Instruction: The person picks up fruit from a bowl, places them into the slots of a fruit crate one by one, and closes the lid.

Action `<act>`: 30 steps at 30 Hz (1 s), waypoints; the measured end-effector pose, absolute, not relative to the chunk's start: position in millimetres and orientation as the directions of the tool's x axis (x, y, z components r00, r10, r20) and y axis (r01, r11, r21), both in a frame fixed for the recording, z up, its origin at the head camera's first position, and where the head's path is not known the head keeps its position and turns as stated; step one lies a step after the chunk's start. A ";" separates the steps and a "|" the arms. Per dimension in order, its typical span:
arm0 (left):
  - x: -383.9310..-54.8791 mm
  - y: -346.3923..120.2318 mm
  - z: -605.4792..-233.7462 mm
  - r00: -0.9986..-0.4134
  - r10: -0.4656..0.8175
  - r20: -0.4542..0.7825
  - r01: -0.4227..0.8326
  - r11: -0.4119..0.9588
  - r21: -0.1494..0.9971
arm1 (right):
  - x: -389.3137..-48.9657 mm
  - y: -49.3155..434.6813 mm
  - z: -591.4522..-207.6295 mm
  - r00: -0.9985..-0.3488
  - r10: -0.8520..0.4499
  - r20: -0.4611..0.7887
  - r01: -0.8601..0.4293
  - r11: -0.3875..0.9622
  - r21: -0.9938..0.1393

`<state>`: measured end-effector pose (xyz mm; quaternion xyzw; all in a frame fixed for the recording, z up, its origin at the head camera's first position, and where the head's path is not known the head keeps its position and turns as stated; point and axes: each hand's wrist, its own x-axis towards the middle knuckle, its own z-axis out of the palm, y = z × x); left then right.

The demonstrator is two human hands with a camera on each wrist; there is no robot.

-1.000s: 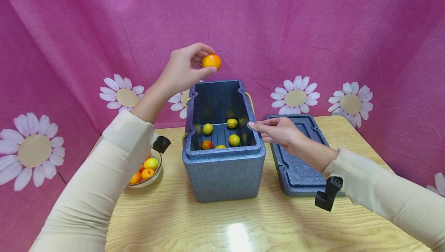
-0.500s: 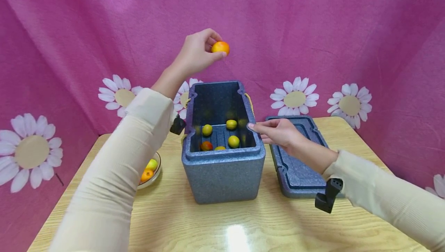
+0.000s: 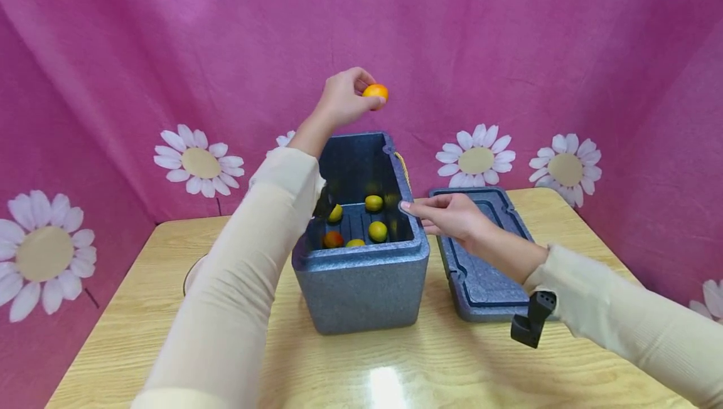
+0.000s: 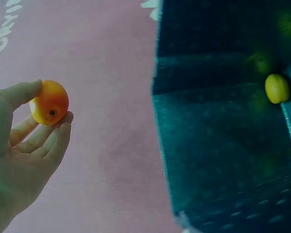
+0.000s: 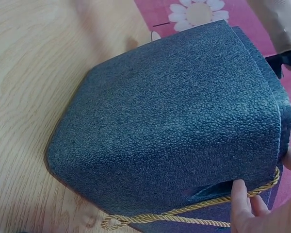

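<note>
High over the far end of the grey foam cooler box (image 3: 361, 296), my left hand (image 3: 346, 100) holds a small round orange-yellow fruit (image 3: 375, 91). In the left wrist view, thumb and fingertips pinch this fruit (image 4: 51, 97), and a dark spot shows at one end. My right hand (image 3: 452, 214) grips the box's right rim, thumb on top. In the right wrist view its fingers (image 5: 240, 201) bend against the outer wall by a gold rope (image 5: 140, 217). Several fruits lie on the box floor, among them a yellow one (image 3: 378, 231) and a red-orange one (image 3: 333, 239).
The grey box lid (image 3: 491, 265) lies on the wooden table (image 3: 339, 371) to the right, under my right forearm. My left sleeve hides most of a bowl (image 3: 193, 274) at the left. A pink curtain (image 3: 480, 32) with white daisies hangs behind.
My left hand has moved right with the fruit, first rising and then dropping somewhat. Its sleeve now covers the bowl's fruit and part of the box's left rim. The right hand keeps its grip.
</note>
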<state>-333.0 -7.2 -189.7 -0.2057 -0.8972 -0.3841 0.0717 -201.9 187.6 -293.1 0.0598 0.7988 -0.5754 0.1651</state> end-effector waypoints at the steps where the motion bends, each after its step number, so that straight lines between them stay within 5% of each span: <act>1: -334.6 -7.0 -192.4 -0.911 0.309 0.275 0.412 0.626 0.662 | -201.7 187.1 -293.0 -0.938 -0.098 -0.332 0.284 0.330 -0.900; 13: -344.7 -25.7 -229.0 -0.966 0.257 -0.032 0.195 0.803 0.563 | -203.7 180.9 -293.7 -0.940 -0.107 -0.323 0.275 0.317 -0.908; 20: -341.3 -26.4 -222.4 -0.976 0.200 0.082 0.215 0.858 0.467 | -203.5 181.4 -294.4 -0.936 -0.105 -0.336 0.289 0.319 -0.903; 30: -323.8 -38.9 -176.4 -0.961 0.233 0.148 0.276 0.812 0.514 | -204.0 184.7 -293.9 -0.936 -0.092 -0.341 0.296 0.320 -0.900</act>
